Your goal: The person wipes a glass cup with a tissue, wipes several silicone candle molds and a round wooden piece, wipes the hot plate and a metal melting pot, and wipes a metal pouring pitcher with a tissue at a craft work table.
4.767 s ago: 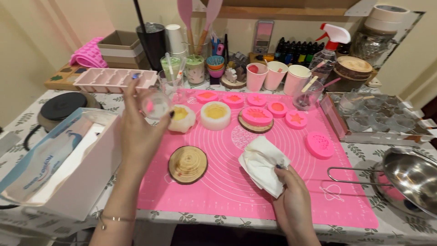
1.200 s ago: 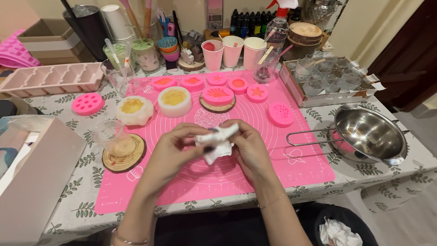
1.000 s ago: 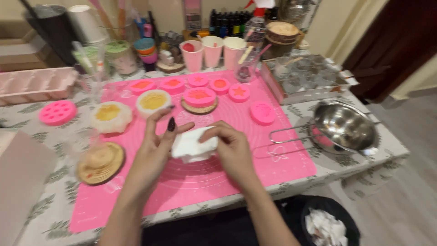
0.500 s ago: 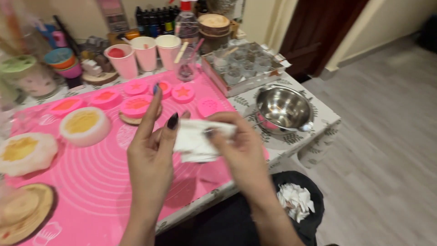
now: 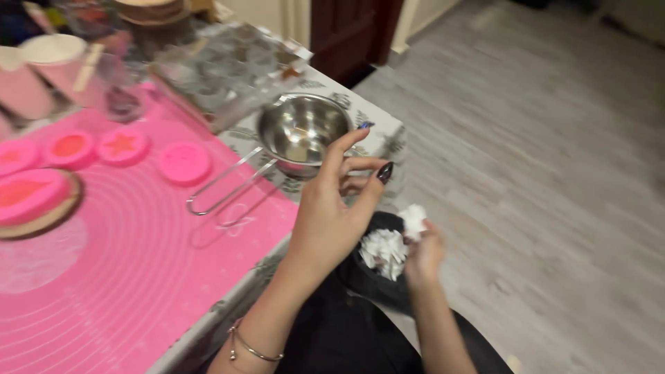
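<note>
Grey wood-plank floor (image 5: 554, 173) fills the right half of the view, beside a table (image 5: 377, 135) covered with a leaf-print cloth. Right hand (image 5: 424, 253) is held low, off the table edge, its fingers closed around a crumpled white tissue (image 5: 414, 218) that protrudes above the knuckles. Directly beside and below it sits a black bin (image 5: 370, 277) on the floor, holding more crumpled white paper (image 5: 383, 251); whether the hand touches the bin rim cannot be determined. Left hand (image 5: 332, 208) is raised over the table corner, empty, fingers loosely spread and curled, with dark-painted nails; a thin bracelet (image 5: 251, 350) circles the wrist. Just behind the left hand's fingertips stands a stainless steel pot (image 5: 301, 131) with a long wire loop handle (image 5: 225, 187) that reaches onto a pink silicone mat (image 5: 138, 263). On the mat, well apart from both hands, lie several round pink moulds (image 5: 183, 163), one further left resting on a wooden disc (image 5: 41, 218). A clear tray with compartments (image 5: 222, 76) sits behind the pot, and pink cups (image 5: 48, 66) stand at the far left. A dark wooden door (image 5: 353, 28) closes the background.
</note>
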